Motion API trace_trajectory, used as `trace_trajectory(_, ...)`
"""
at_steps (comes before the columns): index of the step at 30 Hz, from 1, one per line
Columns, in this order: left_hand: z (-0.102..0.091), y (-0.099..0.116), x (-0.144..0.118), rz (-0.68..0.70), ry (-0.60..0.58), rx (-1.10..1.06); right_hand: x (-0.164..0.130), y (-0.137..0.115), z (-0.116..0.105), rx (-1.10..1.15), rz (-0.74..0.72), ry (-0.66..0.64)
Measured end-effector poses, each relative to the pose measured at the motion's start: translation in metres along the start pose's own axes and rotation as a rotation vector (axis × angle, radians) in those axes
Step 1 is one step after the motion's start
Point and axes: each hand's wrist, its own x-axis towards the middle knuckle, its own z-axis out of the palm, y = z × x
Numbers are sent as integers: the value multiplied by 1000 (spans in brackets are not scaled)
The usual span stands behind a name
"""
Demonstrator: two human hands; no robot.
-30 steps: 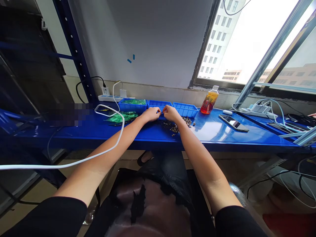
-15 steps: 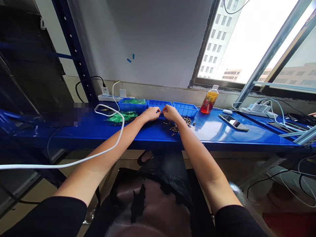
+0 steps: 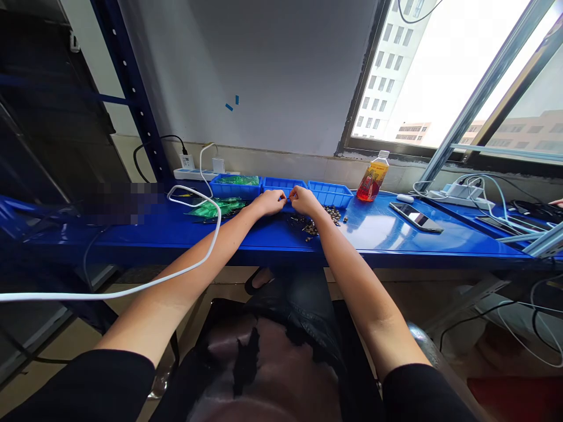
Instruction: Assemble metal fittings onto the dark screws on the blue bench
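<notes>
I see a small assembly workshop: a blue bench [image 3: 396, 240] under steel racking [image 3: 132, 99], parts bins [image 3: 329, 194], loose metal parts [image 3: 314, 225], power strips [image 3: 193, 174].

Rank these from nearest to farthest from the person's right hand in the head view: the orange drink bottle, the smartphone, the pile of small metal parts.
1. pile of small metal parts, just beside the right hand.
2. orange drink bottle, farther right, near the wall.
3. smartphone, farthest right on the bench.

Tiny part [image 3: 287, 200], too small to make out, pinched between fingertips of both hands just above the blue desk [image 3: 387, 237], near its back edge; loose pile of small dark metal parts [image 3: 314, 221] lies just right.
</notes>
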Motion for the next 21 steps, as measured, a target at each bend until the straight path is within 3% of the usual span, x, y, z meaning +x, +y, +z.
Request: trace_trajectory(21,-2,3,-3,17,-24,23,-4,-4,-4,3,-20,-21)
